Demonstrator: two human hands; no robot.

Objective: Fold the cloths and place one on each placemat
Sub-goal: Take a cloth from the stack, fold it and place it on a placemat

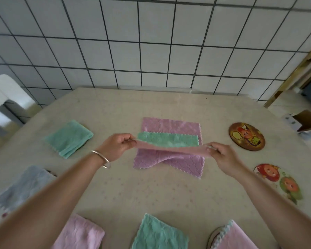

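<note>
A purple cloth [171, 159] is lifted by its near edge at the table's middle; my left hand [118, 145] pinches one corner and my right hand [221, 155] pinches the other. Under it lie a green cloth [168, 139] and another purple cloth [171, 125], flat on the table. Folded cloths lie around: green [69, 138] at the left, grey-blue [23, 187] at the near left, pink [79, 232], green [160, 233] and pink [233, 238] along the near edge. Two round cartoon placemats [246, 136] [278, 182] lie bare at the right.
The beige tablecloth [151, 193] covers the table, which stands against a tiled wall [151, 51]. A white chair [5, 97] is at the far left. Boxes and wooden frames [305, 119] crowd the far right.
</note>
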